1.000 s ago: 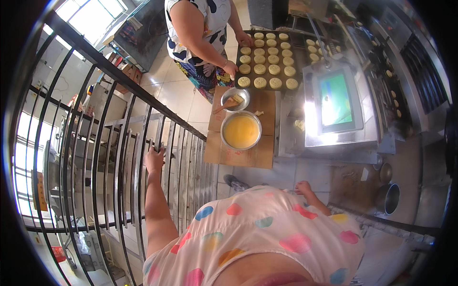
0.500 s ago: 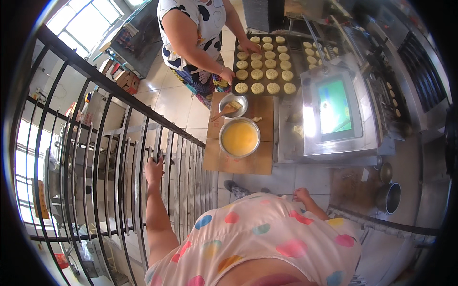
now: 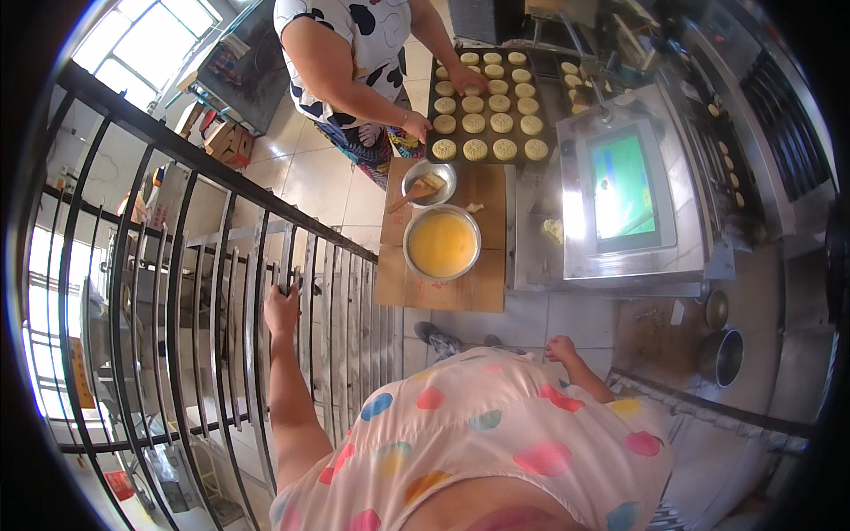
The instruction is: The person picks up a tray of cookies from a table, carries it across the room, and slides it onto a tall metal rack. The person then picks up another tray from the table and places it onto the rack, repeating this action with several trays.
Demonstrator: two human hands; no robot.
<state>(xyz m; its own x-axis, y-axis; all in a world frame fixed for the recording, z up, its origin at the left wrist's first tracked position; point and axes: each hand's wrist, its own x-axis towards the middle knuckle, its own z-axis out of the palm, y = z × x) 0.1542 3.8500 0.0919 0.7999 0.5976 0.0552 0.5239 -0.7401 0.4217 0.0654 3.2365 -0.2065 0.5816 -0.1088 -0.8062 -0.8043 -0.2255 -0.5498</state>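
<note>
co-worker's hand [image 3: 467, 80] moved over cakes [image 3: 475, 123] | left hand [image 3: 282, 310] gripping rack [image 3: 186, 149] | right hand [image 3: 560, 348] curled closed

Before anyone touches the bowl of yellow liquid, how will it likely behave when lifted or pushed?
The bowl may slosh if tilted, as its yellow liquid lies uncovered. Its shiny metal look suggests it should stay stiff. Pushed, it would likely slide over the cardboard before tipping, since it sits upright.
</note>
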